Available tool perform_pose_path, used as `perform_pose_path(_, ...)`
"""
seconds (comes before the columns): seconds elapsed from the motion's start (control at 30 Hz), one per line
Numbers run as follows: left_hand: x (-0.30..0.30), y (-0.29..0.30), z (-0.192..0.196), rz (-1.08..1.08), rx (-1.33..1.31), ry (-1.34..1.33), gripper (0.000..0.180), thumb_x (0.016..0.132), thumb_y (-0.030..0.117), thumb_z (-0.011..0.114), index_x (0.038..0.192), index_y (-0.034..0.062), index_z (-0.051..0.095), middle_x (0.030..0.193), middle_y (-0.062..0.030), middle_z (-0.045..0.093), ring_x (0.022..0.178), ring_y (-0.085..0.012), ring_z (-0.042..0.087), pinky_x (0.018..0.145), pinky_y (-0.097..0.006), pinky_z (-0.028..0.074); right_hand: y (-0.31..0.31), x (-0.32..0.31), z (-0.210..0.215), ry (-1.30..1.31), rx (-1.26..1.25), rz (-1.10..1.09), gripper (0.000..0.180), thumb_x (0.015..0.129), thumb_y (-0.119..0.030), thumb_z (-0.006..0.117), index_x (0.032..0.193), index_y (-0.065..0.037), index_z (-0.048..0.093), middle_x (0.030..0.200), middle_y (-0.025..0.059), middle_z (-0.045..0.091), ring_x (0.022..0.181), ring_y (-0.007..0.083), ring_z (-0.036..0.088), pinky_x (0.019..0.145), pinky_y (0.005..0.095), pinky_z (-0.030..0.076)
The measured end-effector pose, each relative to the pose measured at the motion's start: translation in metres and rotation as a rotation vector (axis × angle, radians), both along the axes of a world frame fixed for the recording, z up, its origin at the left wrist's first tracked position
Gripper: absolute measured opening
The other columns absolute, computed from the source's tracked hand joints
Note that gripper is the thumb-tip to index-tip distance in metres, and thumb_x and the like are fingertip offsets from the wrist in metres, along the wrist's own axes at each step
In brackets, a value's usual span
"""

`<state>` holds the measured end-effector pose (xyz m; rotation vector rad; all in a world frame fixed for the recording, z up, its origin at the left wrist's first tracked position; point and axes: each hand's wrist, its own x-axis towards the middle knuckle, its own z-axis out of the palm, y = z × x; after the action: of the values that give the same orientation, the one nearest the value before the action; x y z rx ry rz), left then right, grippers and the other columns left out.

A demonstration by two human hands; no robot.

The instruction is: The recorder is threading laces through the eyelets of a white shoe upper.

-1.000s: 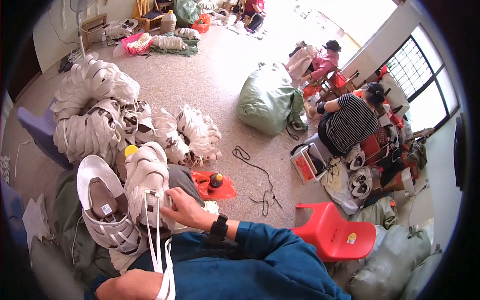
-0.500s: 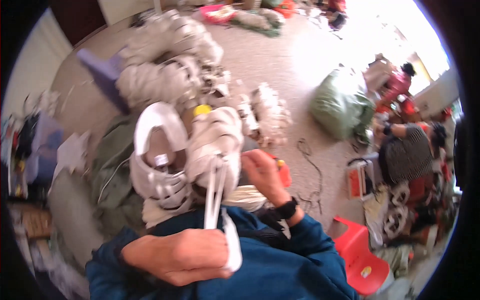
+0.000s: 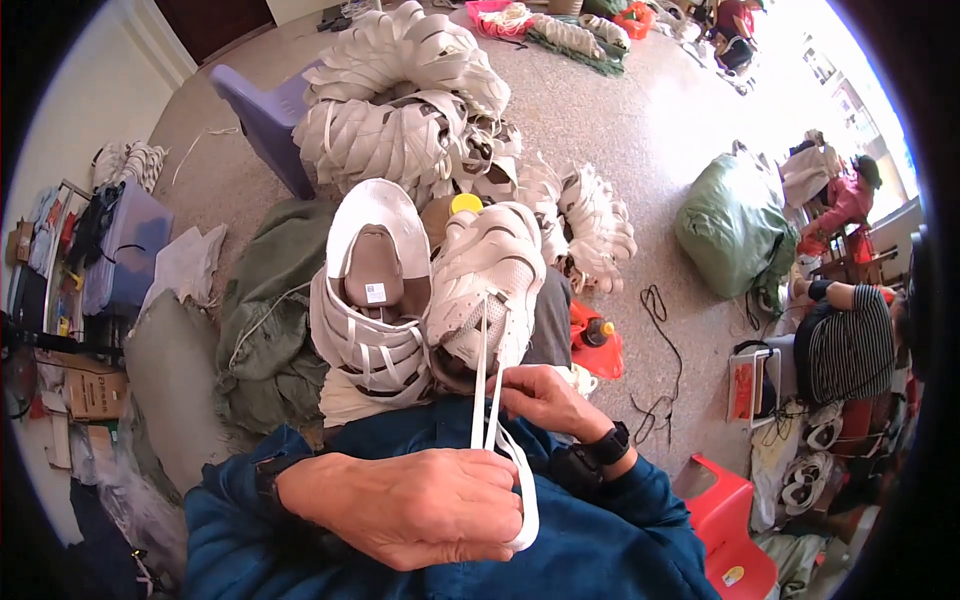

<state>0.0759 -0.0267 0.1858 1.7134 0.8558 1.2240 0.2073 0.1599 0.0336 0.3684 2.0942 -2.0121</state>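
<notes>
My left hand [image 3: 420,508] is closed around flat white shoelaces [image 3: 482,400], which run taut up to the heel end of a cream shoe upper [image 3: 492,262] on my lap. A loose loop of the lace hangs beside this fist. My right hand [image 3: 550,402] is closed, its fingertips pinching at the lace just below the upper; the exact contact is partly hidden. Left of that upper stands a stack of nested cream uppers [image 3: 370,340], with a brown insole and a small white label showing inside the top one.
Bundles of cream uppers [image 3: 385,145] lean by a purple chair [image 3: 265,110] ahead. On the right are a green sack [image 3: 735,225], a black cord [image 3: 665,350] and a red stool [image 3: 720,520]. Two people sit at the far right. Dark green cloth [image 3: 270,330] lies on my left.
My right hand has come down to the lace from slightly above it. My left hand keeps its hold on the laces. The whole view has shifted, and the scene sits further right.
</notes>
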Motion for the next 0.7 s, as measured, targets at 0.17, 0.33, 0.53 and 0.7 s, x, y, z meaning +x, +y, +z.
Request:
perform_pose_path(0.17,-0.006,0.002,0.0,-0.009,0.019,0.066,0.018,0.094,0.01,0.063,0.084,-0.0025,0.056,0.08,-0.0162,0.052,0.078,-0.0369,0.055,0.092,-0.051,0.047,0.001,0.014,-0.007,0.023,0.039,0.04,0.017,0.094,-0.011,0.06,0.103,0.002,0.068,0.082,0.0068,0.07,0.074,0.0136,0.065,0.069,0.0289,0.052)
perform_pose_path(0.33,-0.023,0.002,0.011,0.025,0.038,0.102,0.018,0.095,0.011,0.063,0.083,-0.0033,0.06,0.085,-0.0173,0.06,0.077,-0.036,0.059,0.091,-0.053,0.049,0.005,0.018,-0.009,0.026,0.101,0.031,0.017,0.094,-0.011,0.061,0.102,0.002,0.068,0.082,0.0071,0.069,0.075,0.0141,0.065,0.07,0.0298,0.052)
perform_pose_path(0.53,-0.031,-0.002,0.013,0.088,0.057,0.081,0.019,0.096,0.012,0.062,0.084,-0.0026,0.062,0.088,-0.0167,0.063,0.08,-0.0356,0.062,0.093,-0.053,0.049,0.002,0.006,-0.005,0.052,-0.009,-0.267,0.017,0.098,-0.009,0.057,0.108,0.001,0.067,0.083,0.0037,0.068,0.074,0.0099,0.063,0.068,0.026,0.052)
perform_pose_path(0.7,-0.026,0.001,0.007,0.039,0.051,0.091,0.018,0.094,0.009,0.064,0.082,-0.0013,0.057,0.085,-0.0162,0.059,0.078,-0.0357,0.059,0.092,-0.051,0.048,0.004,-0.012,-0.004,0.102,-0.071,-0.435,0.017,0.1,-0.006,0.054,0.112,0.003,0.062,0.086,0.0048,0.069,0.073,0.0064,0.061,0.066,0.0215,0.052)
